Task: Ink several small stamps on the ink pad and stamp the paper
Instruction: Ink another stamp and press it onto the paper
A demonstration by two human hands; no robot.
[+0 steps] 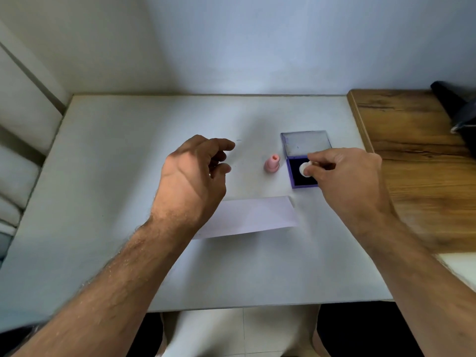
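Right hand [345, 173]: fingers closed around 1 small white stamp [305, 169], pinched near its top with the round base tilted toward the left. The stamp sits over the dark pad of the open ink pad [300, 176]; whether its face touches the ink cannot be told from this angle. Judgement: this is the inking step, and the tilt suggests the stamp is either going down onto the pad or coming off it.

Left hand [195, 173]: loosely curled, half open, holding nothing, hovering above the surface [116, 163] to the left of the other items. Probably free to steady the paper or fetch the next stamp.

Ink pad: purple case, its clear lid [306, 144] folded back flat on the far side, so the pad is exposed toward the person and within easy reach of the right hand.

Pink stamp [271, 164]: stands upright on the surface, just left of the ink pad, between the 2 hands, not touched.

Paper [252, 215]: pale sheet lying flat nearer the person than the ink pad, partly hidden under the left wrist. No printed marks are visible on the exposed part, though the sheet is pale and slightly blurred.

Placement note: pad, spare stamp and paper are grouped closely, so moving from ink to paper is short.
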